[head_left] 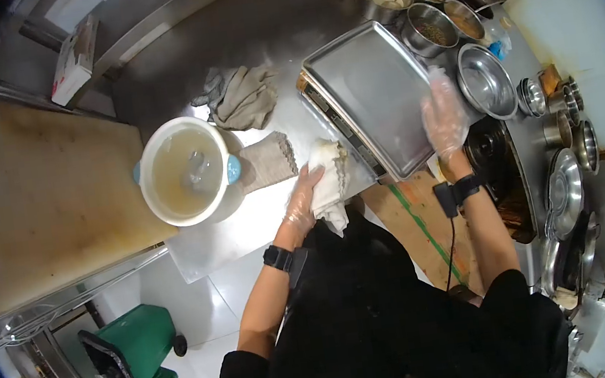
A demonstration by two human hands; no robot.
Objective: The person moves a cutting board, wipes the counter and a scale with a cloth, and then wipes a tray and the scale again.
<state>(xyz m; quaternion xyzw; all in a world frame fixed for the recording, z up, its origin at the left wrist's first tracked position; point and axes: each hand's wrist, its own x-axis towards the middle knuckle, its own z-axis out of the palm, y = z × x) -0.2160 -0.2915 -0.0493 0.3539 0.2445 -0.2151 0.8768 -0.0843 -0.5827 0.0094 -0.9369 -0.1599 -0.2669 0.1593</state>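
My left hand (pixel 303 198), in a clear plastic glove, has its fingers closed around a bunched white cloth (pixel 328 185) at the counter's front edge. My right hand (pixel 445 115), gloved too, lies along the right edge of a flat metal baking tray (pixel 374 95); its fingers are stretched out and point away from me. The tray tops a stack beside the cloth. Left of the white cloth, a folded grey-beige cloth (pixel 267 161) rests flat. Next to it stands a white bucket (pixel 153 195) of cloudy water with blue handles.
A crumpled grey cloth (pixel 246 98) lies behind the bucket. Several metal bowls and pots, including a wide bowl (pixel 487 80), crowd the right side. A large board (pixel 52 199) is at left. A green bin (pixel 136 348) stands on the floor.
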